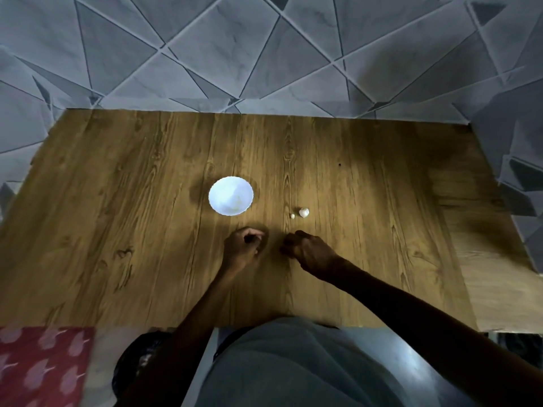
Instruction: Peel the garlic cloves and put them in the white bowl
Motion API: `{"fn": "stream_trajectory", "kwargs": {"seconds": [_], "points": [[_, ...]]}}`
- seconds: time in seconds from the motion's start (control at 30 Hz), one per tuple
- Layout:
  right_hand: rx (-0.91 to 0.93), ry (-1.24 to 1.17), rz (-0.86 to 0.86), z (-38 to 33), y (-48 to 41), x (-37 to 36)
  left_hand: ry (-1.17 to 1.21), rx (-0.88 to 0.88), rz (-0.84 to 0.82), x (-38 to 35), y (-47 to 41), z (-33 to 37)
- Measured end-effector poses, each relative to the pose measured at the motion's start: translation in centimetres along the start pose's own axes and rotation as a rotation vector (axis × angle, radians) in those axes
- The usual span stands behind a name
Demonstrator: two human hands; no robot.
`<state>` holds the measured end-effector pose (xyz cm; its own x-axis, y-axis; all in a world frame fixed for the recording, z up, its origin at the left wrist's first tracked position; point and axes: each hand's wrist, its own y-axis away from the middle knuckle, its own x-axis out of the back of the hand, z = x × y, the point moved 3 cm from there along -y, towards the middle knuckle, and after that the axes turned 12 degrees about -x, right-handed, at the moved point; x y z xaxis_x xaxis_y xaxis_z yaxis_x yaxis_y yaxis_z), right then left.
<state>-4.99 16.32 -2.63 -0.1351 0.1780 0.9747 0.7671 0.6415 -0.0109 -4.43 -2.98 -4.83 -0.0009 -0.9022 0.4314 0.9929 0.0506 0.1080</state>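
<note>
The white bowl (231, 195) stands on the wooden table (117, 215), left of centre. A whitish garlic clove (304, 212) lies to the bowl's right, with a much smaller garlic bit (292, 215) beside it. My left hand (242, 249) rests on the table just below the bowl, fingers curled towards the thumb. My right hand (308, 249) is beside it, below the clove, knuckles up and fingers curled down. The two hands are a short way apart. The light is dim and I see nothing held in either hand.
The table's far edge meets a grey wall with a triangle pattern (264, 54). A red patterned cloth (44, 368) lies at the lower left, below the table's near edge. My lap in grey fabric (293, 362) fills the bottom centre.
</note>
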Motion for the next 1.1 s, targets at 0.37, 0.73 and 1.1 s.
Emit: {"fn": "stream_trajectory", "kwargs": {"seconds": [0.37, 0.73, 1.1], "points": [[-0.326, -0.208, 0.023, -0.4, -1.7, -1.3, 0.608, 0.3, 0.1, -1.8, 1.6, 0.6], [-0.547, -0.548, -0.02, -7.0, -3.2, 3.3, 1.565, 0.691, 0.168, -3.9, 1.3, 2.9], [-0.749, -0.806, 0.199, -3.7, -2.2, 4.4, 1.541, 0.74, 0.362, -3.4, 1.4, 3.8]]}}
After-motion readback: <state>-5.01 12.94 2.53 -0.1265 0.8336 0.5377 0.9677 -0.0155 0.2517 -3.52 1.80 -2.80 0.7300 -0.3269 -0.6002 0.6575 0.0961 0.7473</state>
